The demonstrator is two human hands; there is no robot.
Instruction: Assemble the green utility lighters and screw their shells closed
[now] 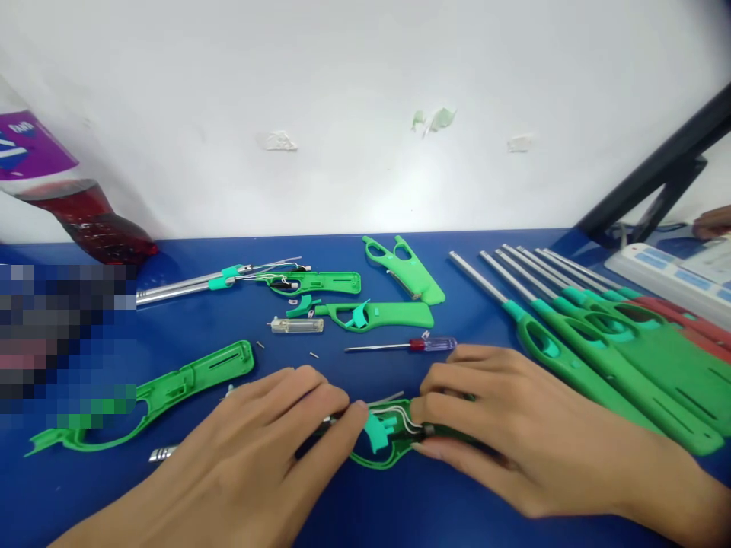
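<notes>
A blue table carries everything, with closed green lighters side by side at right. The left hand bends over the barrel end of an open lighter casing, lying in the foreground between both hands; its exact grip is hidden, so I cannot tell. The right hand covers the handle end, thumb and finger pinching a black part. Just beyond lies a screwdriver, then a clear fuel tank. A teal trigger sits in the casing; two screws lie apart.
</notes>
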